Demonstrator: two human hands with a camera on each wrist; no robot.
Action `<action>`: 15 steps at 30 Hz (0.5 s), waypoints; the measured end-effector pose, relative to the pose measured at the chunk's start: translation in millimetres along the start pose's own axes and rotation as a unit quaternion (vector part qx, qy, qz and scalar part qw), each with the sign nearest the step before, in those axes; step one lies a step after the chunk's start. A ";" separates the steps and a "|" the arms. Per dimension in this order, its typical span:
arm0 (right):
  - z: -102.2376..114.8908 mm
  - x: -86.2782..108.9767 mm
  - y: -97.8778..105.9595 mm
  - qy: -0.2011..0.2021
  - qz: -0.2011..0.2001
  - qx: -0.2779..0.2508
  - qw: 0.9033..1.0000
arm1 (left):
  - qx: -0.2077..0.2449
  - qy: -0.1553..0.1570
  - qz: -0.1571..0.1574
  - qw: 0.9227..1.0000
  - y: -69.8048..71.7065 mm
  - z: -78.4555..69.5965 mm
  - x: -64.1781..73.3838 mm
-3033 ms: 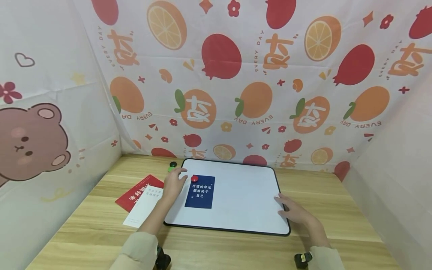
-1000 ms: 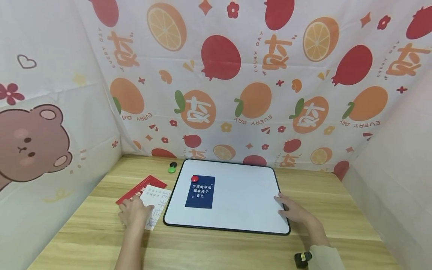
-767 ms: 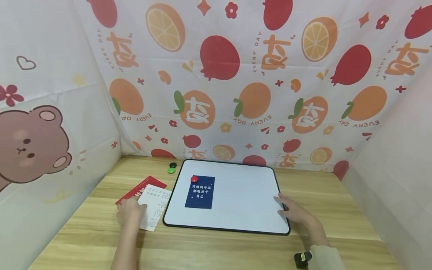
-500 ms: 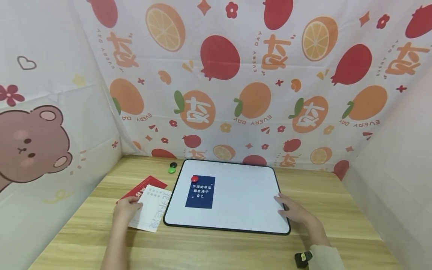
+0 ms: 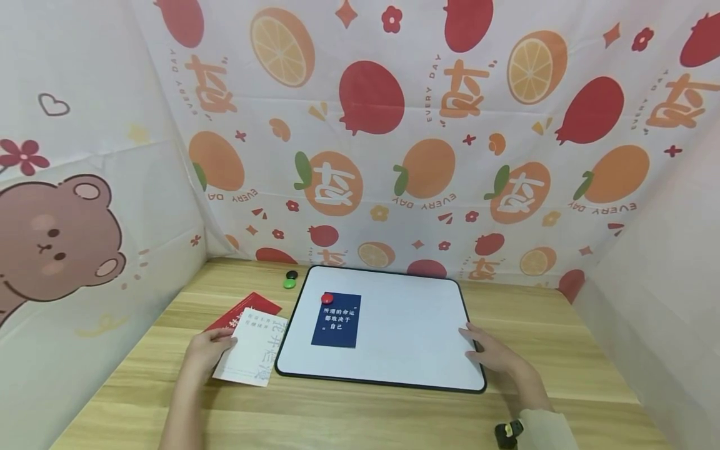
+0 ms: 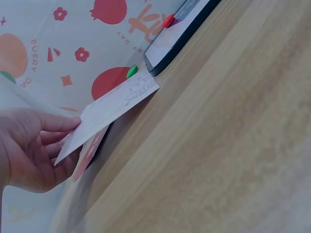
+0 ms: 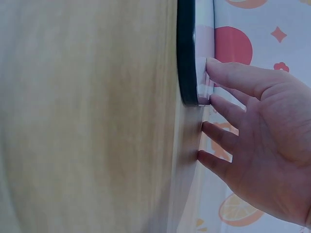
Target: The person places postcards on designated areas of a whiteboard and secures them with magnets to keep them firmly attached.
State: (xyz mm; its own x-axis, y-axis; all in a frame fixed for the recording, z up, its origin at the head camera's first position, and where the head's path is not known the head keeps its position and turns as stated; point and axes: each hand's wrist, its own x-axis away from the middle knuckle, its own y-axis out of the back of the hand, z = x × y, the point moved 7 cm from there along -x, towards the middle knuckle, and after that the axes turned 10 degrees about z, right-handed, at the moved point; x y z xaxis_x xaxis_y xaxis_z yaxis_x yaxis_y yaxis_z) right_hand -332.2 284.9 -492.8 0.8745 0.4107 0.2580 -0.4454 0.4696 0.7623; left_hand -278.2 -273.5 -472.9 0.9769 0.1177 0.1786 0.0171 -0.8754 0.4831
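My left hand (image 5: 205, 351) pinches the left edge of a white card (image 5: 253, 347) with grey lettering, thumb on top and fingers beneath. In the left wrist view the card (image 6: 109, 109) slants, its held end raised above the wooden table. Partly under it lies a red card (image 5: 247, 309). A whiteboard (image 5: 416, 331) with a black frame lies flat beside them. On its left part a dark blue card (image 5: 340, 328) sits under a round red magnet (image 5: 327, 299). My right hand (image 5: 495, 353) rests at the board's right edge, fingers spread and thumb touching the surface (image 7: 201, 73).
A black magnet (image 5: 292, 274) and a green magnet (image 5: 289, 284) lie on the table (image 5: 360, 415) near the board's far left corner. Printed cloth (image 5: 388, 175) hangs behind the table, with more cloth along both sides.
My left hand has come away from the board's upper left corner, reached over the cards and taken the white card's left edge, raising it slightly. The right hand stays put.
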 end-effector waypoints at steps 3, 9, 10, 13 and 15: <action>-0.9 -0.7 -0.4 -0.003 0.002 -0.001 1.000 | 0.025 0.000 0.000 1.000 0.6 1.5 1.4; -3.1 -1.1 -0.5 -0.002 0.001 0.005 1.000 | 0.079 0.008 -0.022 0.997 5.2 2.8 4.3; -4.0 -1.2 -0.5 -0.002 0.001 0.006 1.000 | 0.091 0.010 -0.028 0.995 5.7 3.1 4.6; -5.0 -1.5 -0.3 -0.001 -0.001 0.009 1.000 | 0.138 0.011 -0.038 0.990 6.0 3.2 4.9; -5.8 -2.0 -0.2 -0.001 -0.003 0.013 1.000 | 0.183 0.010 -0.047 0.982 5.7 4.5 4.4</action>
State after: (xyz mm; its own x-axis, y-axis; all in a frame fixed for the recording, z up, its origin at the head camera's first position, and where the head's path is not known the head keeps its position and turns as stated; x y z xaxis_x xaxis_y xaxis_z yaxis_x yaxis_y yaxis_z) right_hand -335.0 288.5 -496.9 0.8777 0.4057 0.2548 -0.4348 0.4511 0.7794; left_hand -272.8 -280.0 -473.3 0.9628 0.2128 0.1663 0.1868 -0.9695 0.1589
